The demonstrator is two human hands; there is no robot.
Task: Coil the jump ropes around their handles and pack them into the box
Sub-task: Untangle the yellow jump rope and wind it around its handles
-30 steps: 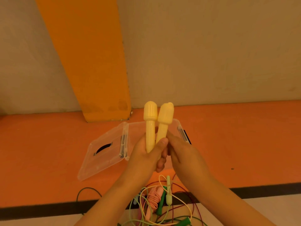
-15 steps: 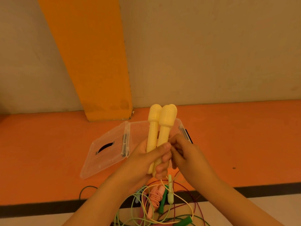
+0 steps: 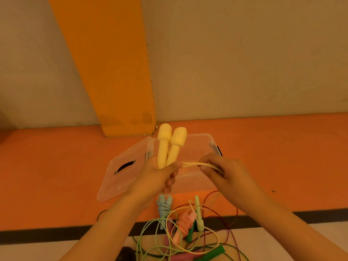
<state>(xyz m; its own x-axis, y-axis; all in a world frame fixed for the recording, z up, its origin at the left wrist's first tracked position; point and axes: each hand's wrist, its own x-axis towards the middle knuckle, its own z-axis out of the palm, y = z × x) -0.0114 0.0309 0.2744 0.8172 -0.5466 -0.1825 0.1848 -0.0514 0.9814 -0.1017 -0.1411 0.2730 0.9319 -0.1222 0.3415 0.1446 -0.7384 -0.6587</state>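
Note:
My left hand (image 3: 156, 176) grips two yellow jump-rope handles (image 3: 170, 146) side by side, their knobbed ends pointing up. My right hand (image 3: 224, 170) pinches the doubled yellow rope (image 3: 192, 164), stretched level from the handles to the right. Behind both hands, the clear plastic box (image 3: 197, 146) stands open on the orange floor, with its lid (image 3: 124, 172) folded out to the left. Below my hands lies a tangle of ropes: a coiled blue one (image 3: 164, 206), a coiled pink one (image 3: 185, 224), a pale green handle (image 3: 199, 215) and dark green handles (image 3: 212, 253).
An orange pillar (image 3: 111, 68) and a beige wall rise behind the box. A dark stripe (image 3: 301, 216) divides the orange floor from a pale strip near me. Loose green, yellow and dark red rope loops (image 3: 228, 223) spread over that strip.
My right hand has moved right, away from the handles, drawing the doubled yellow rope out taut. The handles have tilted slightly apart in my left hand.

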